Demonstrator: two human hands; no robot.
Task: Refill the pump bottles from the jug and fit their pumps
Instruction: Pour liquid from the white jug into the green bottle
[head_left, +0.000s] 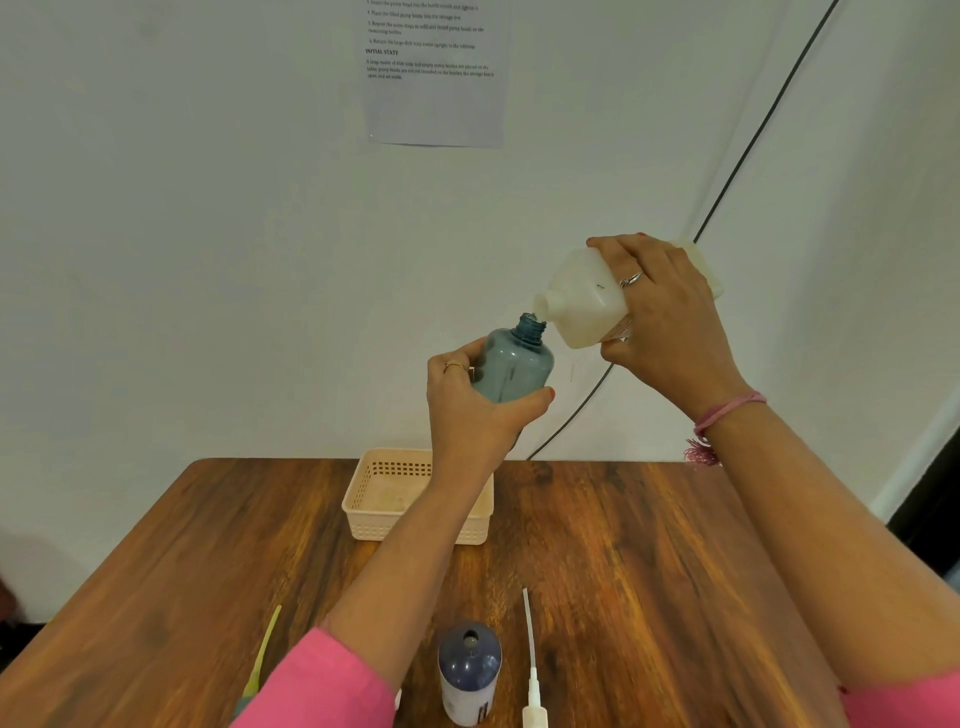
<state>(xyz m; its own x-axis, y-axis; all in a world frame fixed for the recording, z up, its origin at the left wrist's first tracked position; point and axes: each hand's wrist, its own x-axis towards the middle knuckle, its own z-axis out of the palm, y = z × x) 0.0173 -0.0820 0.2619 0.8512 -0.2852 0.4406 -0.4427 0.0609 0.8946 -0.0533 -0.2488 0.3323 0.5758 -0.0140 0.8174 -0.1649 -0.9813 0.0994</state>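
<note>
My left hand (470, 410) grips a translucent blue-grey pump bottle (517, 361), held up above the table with its open neck tilted to the right. My right hand (665, 322) holds a white jug (582, 301) tipped on its side, its spout just touching the blue bottle's mouth. A second bottle (469, 670), dark blue on top and white below, stands uncapped at the table's near edge. A white pump with a long tube (531, 660) lies to its right. A yellow-green pump tube (264, 654) lies to the left, partly hidden by my pink sleeve.
A cream perforated basket (379, 499) sits at the back middle of the wooden table (649, 561), partly behind my left forearm. A black cable (748, 156) runs down the white wall. A printed sheet (436, 73) is taped above.
</note>
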